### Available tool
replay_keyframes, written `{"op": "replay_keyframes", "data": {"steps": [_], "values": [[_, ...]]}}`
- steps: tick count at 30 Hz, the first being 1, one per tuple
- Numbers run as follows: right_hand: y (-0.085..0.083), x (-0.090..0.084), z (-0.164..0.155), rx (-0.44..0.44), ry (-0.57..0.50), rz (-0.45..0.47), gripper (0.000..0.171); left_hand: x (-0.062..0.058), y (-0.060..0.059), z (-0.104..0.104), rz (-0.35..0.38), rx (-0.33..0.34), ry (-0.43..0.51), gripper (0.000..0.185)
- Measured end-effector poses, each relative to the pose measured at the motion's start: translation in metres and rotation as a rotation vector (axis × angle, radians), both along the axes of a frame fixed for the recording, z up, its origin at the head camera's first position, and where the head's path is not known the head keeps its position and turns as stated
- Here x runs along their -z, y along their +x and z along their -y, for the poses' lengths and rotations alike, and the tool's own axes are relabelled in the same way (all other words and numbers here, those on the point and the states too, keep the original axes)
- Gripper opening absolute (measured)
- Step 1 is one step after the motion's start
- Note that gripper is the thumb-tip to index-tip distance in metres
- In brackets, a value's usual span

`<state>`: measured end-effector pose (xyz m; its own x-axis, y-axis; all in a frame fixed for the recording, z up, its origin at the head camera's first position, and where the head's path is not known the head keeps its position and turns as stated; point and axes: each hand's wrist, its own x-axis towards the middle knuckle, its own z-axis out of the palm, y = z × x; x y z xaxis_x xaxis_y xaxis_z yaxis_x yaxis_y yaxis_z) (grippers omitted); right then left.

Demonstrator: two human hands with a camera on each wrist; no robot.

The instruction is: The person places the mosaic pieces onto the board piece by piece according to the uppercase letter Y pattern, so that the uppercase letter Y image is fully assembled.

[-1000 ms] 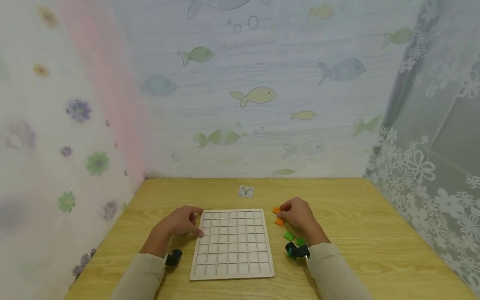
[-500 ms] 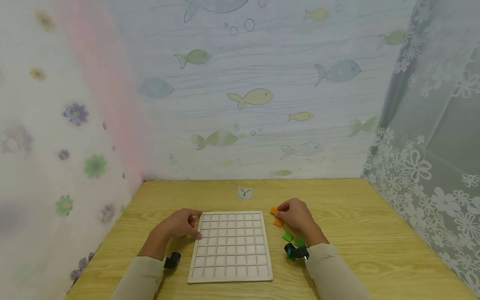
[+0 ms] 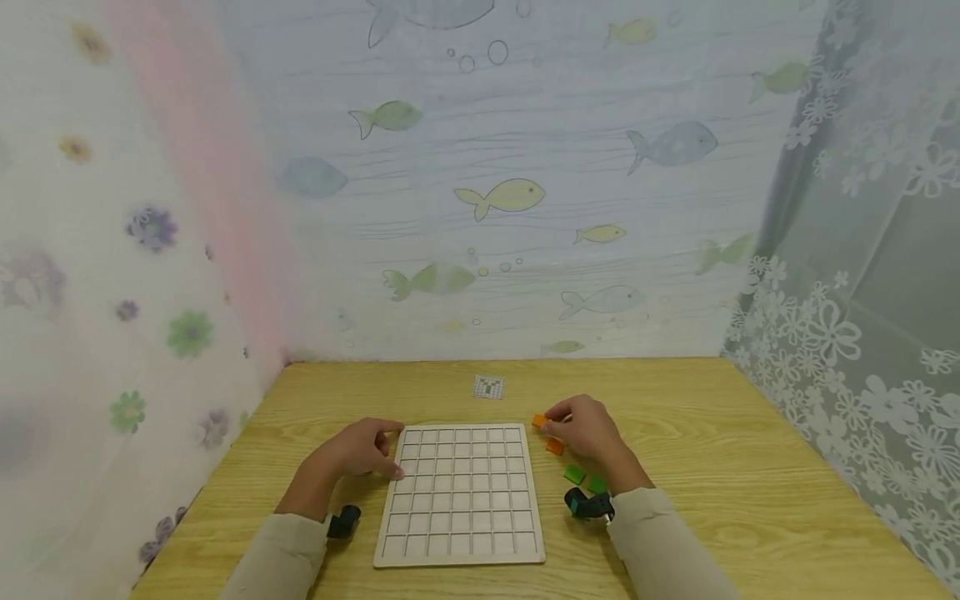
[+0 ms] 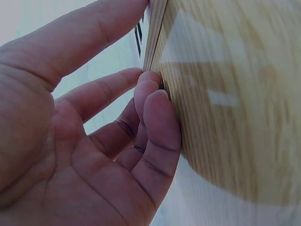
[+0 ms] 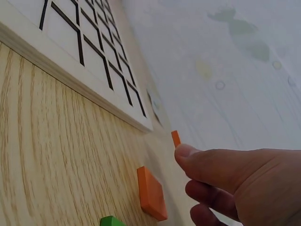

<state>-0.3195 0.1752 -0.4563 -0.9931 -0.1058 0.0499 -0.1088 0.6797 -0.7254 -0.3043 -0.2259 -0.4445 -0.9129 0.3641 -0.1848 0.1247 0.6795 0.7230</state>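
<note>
A pale square board with a grid of recessed cells (image 3: 462,492) lies on the table between the hands. My left hand (image 3: 363,447) rests at its left side, index fingertip at the far corner and thumb lower down the edge. In the left wrist view its other fingers (image 4: 162,117) bend loosely beside the board's edge, holding nothing. My right hand (image 3: 588,427) pinches a small orange tile (image 5: 176,138) between thumb and fingers, just right of the board's far right corner. A second orange tile (image 5: 151,194) lies on the wood below that hand.
Green tiles (image 3: 575,474) lie nearer me, partly hidden by the right wrist and its black wrist camera (image 3: 588,504). A small card with a coloured grid pattern (image 3: 488,387) lies beyond the board. Patterned curtains surround the wooden table (image 3: 697,467).
My right hand has shifted slightly left with the pinched orange tile, away from the other orange one and toward the board. My left hand has stayed at the board's edge.
</note>
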Motion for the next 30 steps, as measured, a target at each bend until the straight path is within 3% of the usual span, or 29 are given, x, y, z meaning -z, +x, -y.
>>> {"op": "replay_keyframes", "data": {"steps": [6, 30], "values": [[0.0, 0.004, 0.005, -0.049, -0.038, -0.011, 0.016, 0.002, 0.0, -0.001, 0.002, -0.031, -0.026, 0.085], [0.001, 0.001, 0.032, -0.154, 0.067, -0.076, 0.015, -0.003, 0.001, -0.003, -0.002, -0.043, -0.032, 0.084]]}}
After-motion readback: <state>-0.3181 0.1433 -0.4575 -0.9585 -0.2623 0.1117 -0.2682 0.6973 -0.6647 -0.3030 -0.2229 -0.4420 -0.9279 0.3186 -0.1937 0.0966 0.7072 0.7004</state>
